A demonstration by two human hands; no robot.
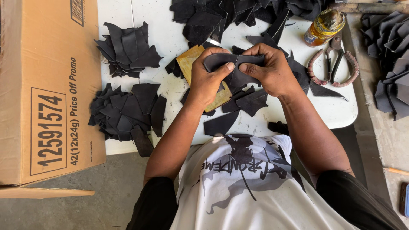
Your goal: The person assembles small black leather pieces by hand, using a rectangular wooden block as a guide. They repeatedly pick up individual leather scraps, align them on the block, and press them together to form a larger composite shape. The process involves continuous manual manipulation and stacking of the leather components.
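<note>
Between the two hands, above the white tabletop (140,38), a curved strip of black leather (221,60) is held flat and stretched from end to end. The left hand (208,79) clamps its left end, thumb pressed on top and the other fingers (211,52) curled behind; the right hand (270,70) grips the right end the same way, its thumb tip almost meeting the left thumb at the strip's middle. Both sets of fingers are closed on the piece, neither slack.

Working the strip well seems to call for even pressure from both thumbs, so the leather bends along one line and does not twist, with the ends kept level.

Just below the left fingers lies a worn yellow-brown rectangular pad (190,61), partly hidden by the wrist. Loose black leather offcuts (123,110) sit well apart to the left of the fingers, near a brown cardboard box (47,85). To the right, clear of the right fingers, rest metal shears with wrapped handles (333,64) and a grimy amber bottle (324,26).
</note>
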